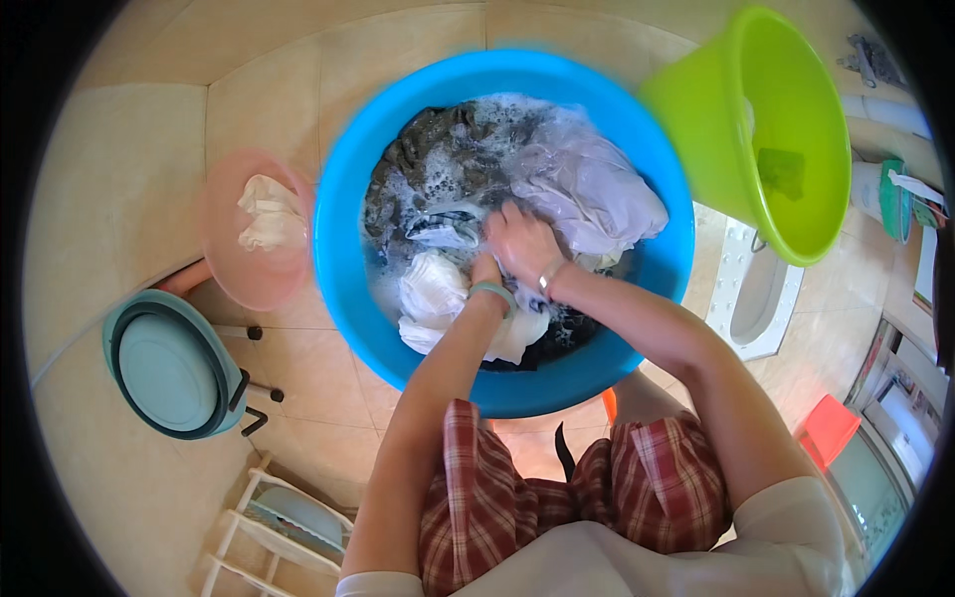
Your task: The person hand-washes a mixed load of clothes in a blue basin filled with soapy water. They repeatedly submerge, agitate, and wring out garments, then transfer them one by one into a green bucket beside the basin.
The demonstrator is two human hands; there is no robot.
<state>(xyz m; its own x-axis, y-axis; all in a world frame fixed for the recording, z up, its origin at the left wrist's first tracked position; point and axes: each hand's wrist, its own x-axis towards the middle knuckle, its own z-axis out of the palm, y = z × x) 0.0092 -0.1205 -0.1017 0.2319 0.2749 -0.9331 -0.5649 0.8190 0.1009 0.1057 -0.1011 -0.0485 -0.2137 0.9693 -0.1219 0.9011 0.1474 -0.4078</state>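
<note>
A big blue basin (343,219) on the tiled floor holds soapy water and several wet garments: a dark patterned one (428,149), a pale lilac one (592,189) and a white one (433,289). My right hand (519,239) lies knuckles-up in the middle of the basin, fingers closed around wet cloth. My left hand (485,271) is mostly hidden under the right hand, pressed into the same cloth; a pale green band circles its wrist. Both forearms come in from below over my plaid skirt.
A pink bowl (224,229) with a wrung white cloth stands left of the basin. A green tub (786,129) sits at upper right, a teal folded basin (164,363) at left, a white rack (269,527) below it, a red stool (828,428) at right.
</note>
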